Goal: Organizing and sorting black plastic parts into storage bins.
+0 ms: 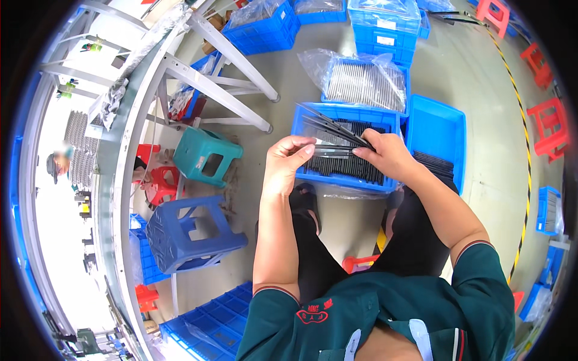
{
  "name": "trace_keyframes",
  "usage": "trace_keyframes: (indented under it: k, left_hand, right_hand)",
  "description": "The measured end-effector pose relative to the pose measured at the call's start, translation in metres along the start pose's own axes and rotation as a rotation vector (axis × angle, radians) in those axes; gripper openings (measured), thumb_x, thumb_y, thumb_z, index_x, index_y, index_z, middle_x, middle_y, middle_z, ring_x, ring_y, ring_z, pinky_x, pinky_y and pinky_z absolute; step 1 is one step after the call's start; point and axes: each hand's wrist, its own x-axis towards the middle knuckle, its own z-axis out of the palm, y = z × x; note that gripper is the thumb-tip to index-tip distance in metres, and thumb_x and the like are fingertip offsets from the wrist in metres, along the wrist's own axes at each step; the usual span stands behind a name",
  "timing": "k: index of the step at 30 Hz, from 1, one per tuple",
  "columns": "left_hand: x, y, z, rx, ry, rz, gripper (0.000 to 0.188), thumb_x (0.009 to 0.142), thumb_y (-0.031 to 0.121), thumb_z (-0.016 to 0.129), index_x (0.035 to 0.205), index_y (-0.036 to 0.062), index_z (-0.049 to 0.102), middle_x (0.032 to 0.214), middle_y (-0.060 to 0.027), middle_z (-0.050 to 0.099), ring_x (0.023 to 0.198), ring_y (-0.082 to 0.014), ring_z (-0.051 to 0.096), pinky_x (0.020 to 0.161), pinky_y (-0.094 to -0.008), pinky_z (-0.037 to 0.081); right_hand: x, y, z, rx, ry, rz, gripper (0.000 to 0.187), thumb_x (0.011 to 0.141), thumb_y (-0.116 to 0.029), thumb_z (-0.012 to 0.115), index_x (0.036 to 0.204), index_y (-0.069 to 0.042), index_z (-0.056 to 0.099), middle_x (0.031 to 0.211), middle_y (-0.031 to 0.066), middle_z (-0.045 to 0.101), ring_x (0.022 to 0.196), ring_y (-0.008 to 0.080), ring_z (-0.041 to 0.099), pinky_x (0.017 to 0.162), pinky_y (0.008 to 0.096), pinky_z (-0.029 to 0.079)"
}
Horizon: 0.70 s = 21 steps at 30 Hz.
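My right hand [386, 155] is closed round several thin black rods [337, 127] that fan out up and to the left. Opposite it, my left hand [288, 157] pinches the left ends of one or two more rods, which lie level between both hands. Below my hands stands a blue crate [356, 182] filled with rows of similar black rods. To its right, another blue crate [438, 120] has a smaller pile of black rods [435, 165] at its near end. Just beyond, silvery rods [366, 85] lie in a crate partly covered by clear plastic film [318, 67].
At my left are a blue stool [192, 233], a teal stool [208, 155] and a long workbench [123, 198] with white legs. Stacked blue crates [385, 33] stand farther ahead. Red stools [548, 129] line the right side beyond a yellow-black floor stripe [525, 132]. Another person [60, 165] is at far left.
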Motion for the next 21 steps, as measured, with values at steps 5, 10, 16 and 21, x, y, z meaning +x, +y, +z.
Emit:
trace_keyframes:
  k: [5,10,16,21]
  left_hand:
    - [-0.003,0.002,0.004,-0.005,0.046,0.08,0.018,0.078,0.004,0.07,0.094,-0.0009,0.065,0.088,-0.0072,0.066,0.077,-0.0126,0.058,0.075,-0.025,0.045]
    - [0.004,0.006,-0.011,-0.149,0.157,0.294,0.014,0.08,0.002,0.066,0.094,-0.0003,0.066,0.089,-0.0079,0.066,0.076,-0.0134,0.059,0.075,-0.025,0.047]
    - [0.007,0.004,-0.014,-0.315,0.044,0.114,0.017,0.079,0.006,0.069,0.094,-0.0002,0.065,0.09,-0.0089,0.066,0.075,-0.0141,0.06,0.074,-0.0253,0.048]
    - [0.001,0.006,-0.015,-0.236,0.017,0.018,0.019,0.078,0.008,0.071,0.095,0.0,0.065,0.088,-0.0078,0.066,0.073,-0.0129,0.06,0.072,-0.0246,0.048]
  right_hand:
    - [0.001,0.0,-0.004,0.156,-0.098,0.119,0.031,0.087,-0.031,0.057,0.087,-0.001,0.05,0.069,0.019,0.057,0.069,0.0359,0.058,0.063,0.0431,0.044]
    - [0.0,-0.001,-0.01,0.55,-0.211,0.294,0.022,0.088,-0.025,0.057,0.086,-0.004,0.055,0.061,0.0074,0.055,0.052,0.0149,0.052,0.05,0.029,0.041]
    - [-0.003,-0.007,-0.014,0.867,-0.413,0.407,0.017,0.087,-0.021,0.06,0.08,-0.007,0.054,0.059,0.0008,0.055,0.045,0.0049,0.046,0.044,0.0202,0.037]
    - [-0.004,-0.011,-0.013,0.854,-0.462,0.4,0.018,0.086,-0.02,0.06,0.076,-0.007,0.053,0.059,0.0011,0.056,0.045,0.0051,0.046,0.044,0.0201,0.037]
